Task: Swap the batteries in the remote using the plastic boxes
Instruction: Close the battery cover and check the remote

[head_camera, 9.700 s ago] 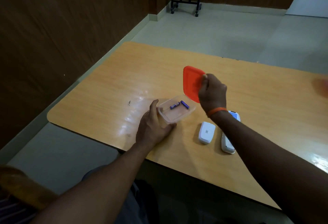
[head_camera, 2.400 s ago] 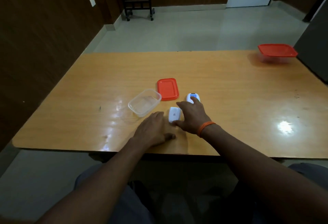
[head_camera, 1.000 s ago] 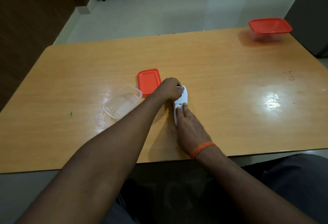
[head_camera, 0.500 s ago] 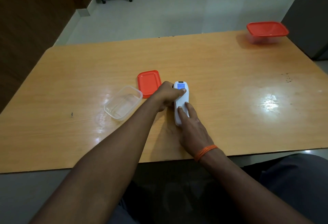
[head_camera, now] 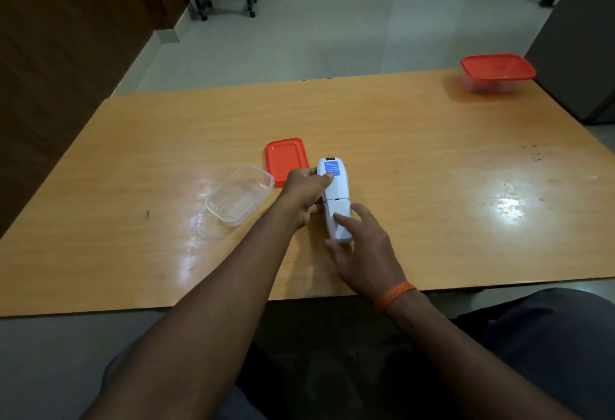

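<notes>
While the left hand (head_camera: pixel 304 188) clamps its fingers (head_camera: pixel 327 176) on the white remote (head_camera: pixel 334 198), the right hand (head_camera: pixel 362 248) presses spread fingers (head_camera: pixel 342 220) on its near end. An empty clear box (head_camera: pixel 239 194) lies left.

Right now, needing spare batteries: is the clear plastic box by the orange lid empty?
Empty: clear plastic box shows only bare bottom; orange lid lies beside it.

The battery cover (head_camera: pixel 337 220), lying loose earlier, now sits on the remote (head_camera: pixel 334 193); the clear box (head_camera: pixel 239 194) is emptied.
</notes>
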